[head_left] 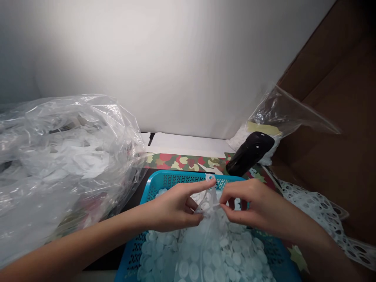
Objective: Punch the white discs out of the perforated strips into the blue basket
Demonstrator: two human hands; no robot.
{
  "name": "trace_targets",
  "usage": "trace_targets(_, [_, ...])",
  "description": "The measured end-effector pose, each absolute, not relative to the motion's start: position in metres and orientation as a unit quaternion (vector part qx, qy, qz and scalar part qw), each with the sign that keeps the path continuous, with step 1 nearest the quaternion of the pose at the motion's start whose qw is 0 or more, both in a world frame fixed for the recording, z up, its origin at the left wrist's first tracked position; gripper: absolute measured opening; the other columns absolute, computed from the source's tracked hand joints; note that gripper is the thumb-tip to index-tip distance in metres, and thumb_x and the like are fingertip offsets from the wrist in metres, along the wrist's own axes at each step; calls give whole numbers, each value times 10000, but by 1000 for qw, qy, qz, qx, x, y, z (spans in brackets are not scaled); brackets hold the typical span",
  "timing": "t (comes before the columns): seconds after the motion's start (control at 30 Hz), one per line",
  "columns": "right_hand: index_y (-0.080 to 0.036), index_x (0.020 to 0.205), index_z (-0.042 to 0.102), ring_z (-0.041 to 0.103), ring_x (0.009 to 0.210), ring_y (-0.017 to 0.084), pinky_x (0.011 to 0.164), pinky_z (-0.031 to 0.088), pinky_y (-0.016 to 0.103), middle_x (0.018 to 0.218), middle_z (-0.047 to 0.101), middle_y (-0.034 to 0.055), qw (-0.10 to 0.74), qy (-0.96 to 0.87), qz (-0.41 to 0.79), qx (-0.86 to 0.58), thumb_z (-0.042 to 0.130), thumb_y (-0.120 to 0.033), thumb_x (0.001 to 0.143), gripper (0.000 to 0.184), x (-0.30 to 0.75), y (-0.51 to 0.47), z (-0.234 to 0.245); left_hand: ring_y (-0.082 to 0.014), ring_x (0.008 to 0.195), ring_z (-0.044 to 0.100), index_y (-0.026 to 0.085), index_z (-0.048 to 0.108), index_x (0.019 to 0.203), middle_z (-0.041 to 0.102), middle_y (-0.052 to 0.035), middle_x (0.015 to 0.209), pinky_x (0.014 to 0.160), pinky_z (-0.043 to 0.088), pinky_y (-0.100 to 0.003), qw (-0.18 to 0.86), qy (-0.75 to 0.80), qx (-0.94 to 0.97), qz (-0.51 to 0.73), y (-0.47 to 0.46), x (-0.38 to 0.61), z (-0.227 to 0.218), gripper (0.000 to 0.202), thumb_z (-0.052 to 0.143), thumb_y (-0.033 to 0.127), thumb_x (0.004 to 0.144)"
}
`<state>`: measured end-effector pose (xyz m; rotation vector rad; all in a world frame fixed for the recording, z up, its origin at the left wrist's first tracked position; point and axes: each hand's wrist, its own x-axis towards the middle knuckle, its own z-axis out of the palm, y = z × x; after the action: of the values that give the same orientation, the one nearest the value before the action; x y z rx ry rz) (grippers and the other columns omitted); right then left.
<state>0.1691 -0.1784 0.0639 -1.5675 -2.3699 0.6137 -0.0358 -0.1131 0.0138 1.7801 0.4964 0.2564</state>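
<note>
Above the blue perforated plastic basket [158, 175], which holds a heap of round whitish discs [158, 248], we grip a translucent sheet with round holes [209, 231] in our left hand [178, 205], while the thumb and fingertips of our right hand [252, 199] pinch its edge. Left of the basket we have a bulky clear plastic bag [73, 156]; behind the basket's right corner, a black rounded object [248, 153].

Left hand [178, 207]: index finger extended | right hand [251, 201]: thumb and forefinger pinched | bare forearms [100, 235] converging
</note>
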Motion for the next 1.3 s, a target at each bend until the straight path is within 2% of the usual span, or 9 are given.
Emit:
trace_targets(0.13, [-204, 675, 552, 511, 557, 109, 492, 369, 213, 638, 577, -36, 103, -791, 151, -584, 523, -154, 767, 109, 185, -177, 69, -67, 530, 426, 307, 207, 1404, 606, -48, 959, 507, 432, -227, 579, 221, 776, 115, -112, -35, 13, 728, 536, 130, 779])
trace_targets(0.3, [-231, 797, 574, 544, 576, 136, 488, 390, 228, 697, 613, -25, 26, -790, 146, -595, 547, -292, 801, 67, 192, -179, 67, -83, 660, 535, 331, 260, 1379, 436, -87, 1330, 625, 511, -268, 557, 219, 787, 154, -112, -33, 15, 706, 523, 89, 771])
trace_targets(0.43, [-274, 1224, 445, 588, 911, 206, 635, 485, 256, 1168, 563, 47, 64, -783, 203, -584, 605, -515, 738, 565, 190, -175, 63, -112, 785, 598, 312, 321, 1344, 314, -92, 1416, 677, 527, -269, 541, 192, 789, 218, -113, -33, 22, 671, 495, 35, 758])
trace_targets(0.5, [-306, 1318, 338, 546, 1034, 218, 714, 495, 258, 1254, 506, 47, 80, -771, 273, -569, 626, -546, 707, 717, 189, -171, 62, -119, 808, 615, 294, 348, 1322, 283, -100, 1428, 690, 528, -266, 548, 167, 783, 241, -115, -34, 24, 649, 477, 7, 754])
trace_targets(0.57, [-309, 1322, 321, 570, 987, 199, 720, 495, 254, 1186, 549, 44, 101, -746, 349, -558, 659, -507, 698, 736, 188, -168, 62, -120, 808, 621, 275, 366, 1305, 281, -103, 1421, 694, 530, -265, 556, 145, 776, 261, -115, -35, 26, 621, 471, -1, 758])
trace_targets(0.73, [-226, 1184, 449, 609, 863, 162, 730, 475, 262, 921, 638, 13, 191, -656, 548, -482, 667, -296, 753, 488, 182, -169, 49, -133, 812, 600, 258, 343, 1316, 407, -97, 1317, 725, 530, -297, 555, 144, 760, 305, -116, -36, 27, 591, 488, 41, 786])
trace_targets(0.87, [-160, 1021, 562, 606, 873, 167, 761, 465, 274, 912, 637, 33, 281, -544, 664, -430, 698, -249, 724, 339, 178, -173, 27, -125, 771, 585, 260, 422, 1241, 452, -71, 1248, 711, 522, -309, 543, 192, 758, 306, -113, -34, 25, 488, 461, 62, 797])
trace_targets(1.13, [-113, 777, 659, 538, 631, 94, 589, 412, 196, 702, 598, 9, 356, -506, 642, -454, 685, -257, 741, 151, 182, -182, 16, -198, 859, 469, 205, 516, 931, 469, -33, 897, 765, 426, -390, 273, 298, 851, 335, -115, -33, 27, 207, 524, 132, 738])
trace_targets(1.3, [-120, 771, 660, 505, 592, 84, 552, 396, 188, 668, 576, -2, 358, -518, 632, -452, 678, -277, 744, 160, 185, -184, 16, -209, 911, 483, 207, 559, 940, 494, -57, 987, 781, 383, -393, 159, 212, 889, 375, -121, -30, 27, 207, 524, 121, 755])
